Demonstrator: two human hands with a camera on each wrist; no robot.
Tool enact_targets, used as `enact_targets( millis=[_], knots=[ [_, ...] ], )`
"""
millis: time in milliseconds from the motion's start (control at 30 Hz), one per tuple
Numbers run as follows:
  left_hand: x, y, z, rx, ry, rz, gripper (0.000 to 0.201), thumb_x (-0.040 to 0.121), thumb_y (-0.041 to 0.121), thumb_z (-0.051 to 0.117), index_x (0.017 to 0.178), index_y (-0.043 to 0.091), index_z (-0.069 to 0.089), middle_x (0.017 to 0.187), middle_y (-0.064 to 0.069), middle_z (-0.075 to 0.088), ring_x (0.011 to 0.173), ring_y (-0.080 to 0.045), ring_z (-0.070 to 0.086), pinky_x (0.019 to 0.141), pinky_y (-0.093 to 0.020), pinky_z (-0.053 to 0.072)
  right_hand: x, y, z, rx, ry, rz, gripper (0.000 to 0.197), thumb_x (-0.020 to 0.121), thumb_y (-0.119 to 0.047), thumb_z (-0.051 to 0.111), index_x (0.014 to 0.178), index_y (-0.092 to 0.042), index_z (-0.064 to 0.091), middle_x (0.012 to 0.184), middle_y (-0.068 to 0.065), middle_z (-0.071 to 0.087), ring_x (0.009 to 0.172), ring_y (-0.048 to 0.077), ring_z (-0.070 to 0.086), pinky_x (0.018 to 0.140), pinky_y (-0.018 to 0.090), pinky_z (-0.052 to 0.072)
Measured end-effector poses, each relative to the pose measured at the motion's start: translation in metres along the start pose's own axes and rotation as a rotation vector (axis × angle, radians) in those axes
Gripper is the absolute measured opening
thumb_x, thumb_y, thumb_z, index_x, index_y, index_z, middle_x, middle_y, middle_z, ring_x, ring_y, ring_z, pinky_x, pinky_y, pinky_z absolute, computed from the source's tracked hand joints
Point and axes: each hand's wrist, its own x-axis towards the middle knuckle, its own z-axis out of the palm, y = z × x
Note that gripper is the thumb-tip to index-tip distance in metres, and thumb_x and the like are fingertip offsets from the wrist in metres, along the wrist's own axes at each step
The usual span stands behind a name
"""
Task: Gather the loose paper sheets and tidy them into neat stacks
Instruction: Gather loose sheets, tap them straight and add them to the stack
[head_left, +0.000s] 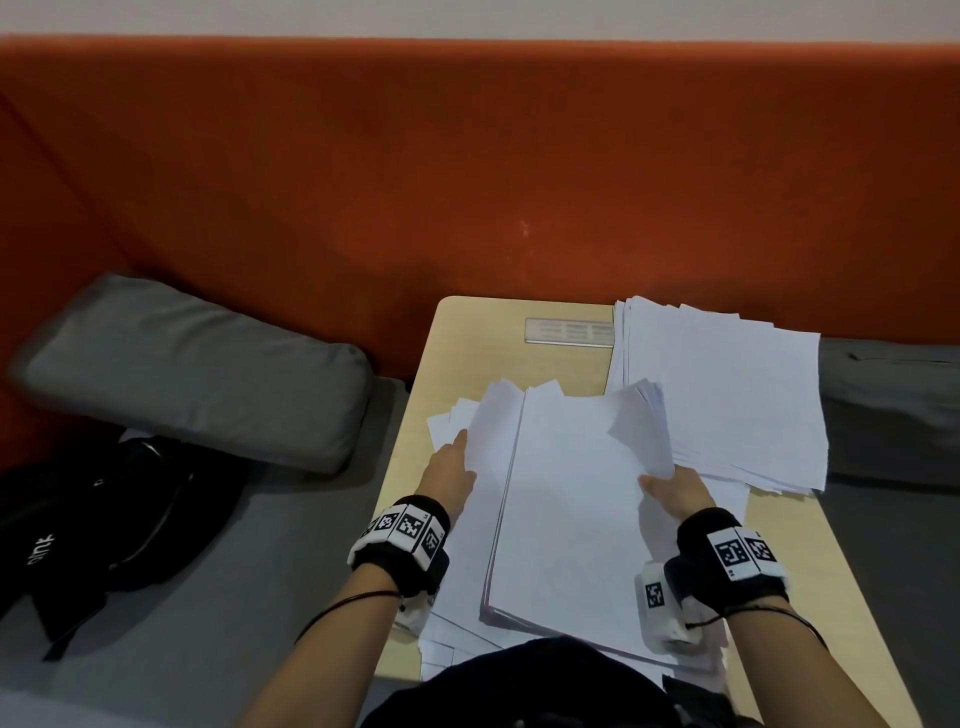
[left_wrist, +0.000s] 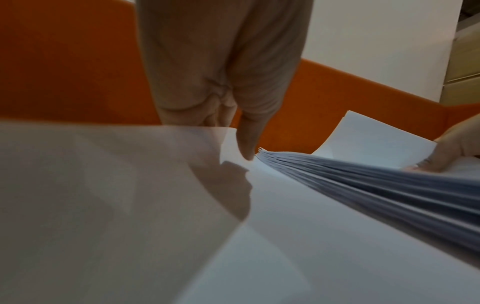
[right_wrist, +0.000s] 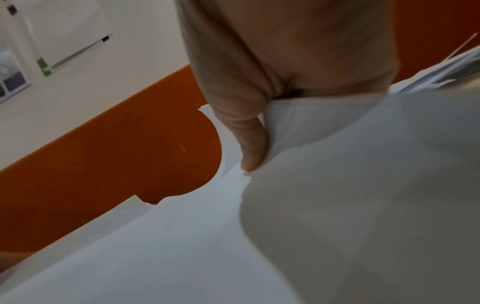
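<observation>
A thick bundle of white sheets (head_left: 566, 509) lies tilted in the middle of the small wooden table (head_left: 467, 353), on top of looser sheets spread beneath it. My left hand (head_left: 452, 467) holds the sheets at the bundle's left edge. In the left wrist view one finger (left_wrist: 246, 139) presses on the paper while the others are hidden behind a sheet. My right hand (head_left: 675, 493) pinches the bundle's right edge, thumb (right_wrist: 252, 144) on top, and the far corner curls upward. A second, roughly squared stack (head_left: 727, 395) sits at the back right of the table.
An orange sofa back (head_left: 467, 182) rises behind the table. A grey cushion (head_left: 197, 369) and a black bag (head_left: 104, 530) lie on the seat to the left, and another grey cushion (head_left: 893, 405) is at the right. A silver slot plate (head_left: 569, 331) is set in the table's far edge.
</observation>
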Motion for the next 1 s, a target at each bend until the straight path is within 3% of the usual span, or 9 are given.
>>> enact_targets(
  millis=[100,300,433,533,667,867,1000],
  knots=[
    [-0.002,0.002,0.003,0.044,-0.021,-0.003,0.064,0.098,0.010,0.041,0.149,0.011,0.003,0.138,-0.016,0.036,0.126,-0.029,0.041,0.098,-0.030,0.037,0.000,0.001,0.001,0.005,0.003,0.001,0.033,0.091,-0.014,0.056,0.116,0.008,0.056,0.116,0.026,0.060,0.108,0.038,0.056,0.078,0.031,0.036],
    [-0.002,0.003,0.007,0.087,-0.037,-0.015,0.065,0.097,0.010,0.042,0.149,0.009,0.002,0.141,-0.016,0.030,0.127,-0.029,0.038,0.101,-0.032,0.038,0.000,0.002,0.001,0.006,0.003,-0.004,0.033,0.090,-0.014,0.056,0.114,0.008,0.057,0.102,0.021,0.061,0.104,0.037,0.058,0.077,0.031,0.037],
    [-0.002,0.003,0.009,0.114,0.005,-0.004,0.059,0.096,0.009,0.044,0.146,0.006,0.015,0.144,-0.015,0.027,0.129,-0.030,0.034,0.103,-0.036,0.037,-0.001,0.001,0.000,0.001,-0.002,-0.009,0.031,0.090,-0.014,0.056,0.113,0.007,0.057,0.100,0.019,0.059,0.090,0.029,0.053,0.077,0.031,0.036],
    [-0.001,0.001,0.011,0.145,0.049,-0.001,0.049,0.096,0.011,0.044,0.141,0.006,0.027,0.146,-0.011,0.023,0.129,-0.028,0.031,0.105,-0.038,0.035,-0.001,0.001,0.000,-0.008,-0.003,-0.011,0.031,0.090,-0.014,0.056,0.113,0.007,0.057,0.095,0.015,0.056,0.088,0.028,0.051,0.076,0.031,0.036],
    [0.000,-0.002,0.015,0.242,0.085,0.010,0.043,0.096,0.017,0.045,0.137,0.007,0.035,0.145,-0.008,0.027,0.129,-0.027,0.030,0.105,-0.036,0.033,0.001,0.003,0.001,-0.010,-0.001,-0.016,0.031,0.091,-0.015,0.055,0.114,0.006,0.056,0.097,0.015,0.057,0.088,0.027,0.051,0.077,0.030,0.036],
    [0.008,0.000,0.009,0.247,0.058,-0.023,0.034,0.095,0.017,0.045,0.126,0.004,0.041,0.131,-0.014,0.040,0.120,-0.030,0.037,0.099,-0.038,0.039,0.003,0.003,0.002,-0.015,0.002,-0.020,0.032,0.091,-0.015,0.055,0.115,0.007,0.056,0.098,0.017,0.058,0.089,0.028,0.051,0.077,0.030,0.035],
    [0.011,0.001,0.007,0.247,0.065,-0.035,0.032,0.095,0.016,0.045,0.124,0.002,0.042,0.129,-0.014,0.038,0.119,-0.030,0.038,0.099,-0.039,0.040,0.004,0.004,0.002,-0.032,0.003,-0.017,0.033,0.092,-0.016,0.055,0.115,0.007,0.056,0.111,0.023,0.061,0.104,0.036,0.057,0.078,0.030,0.035]
  ],
)
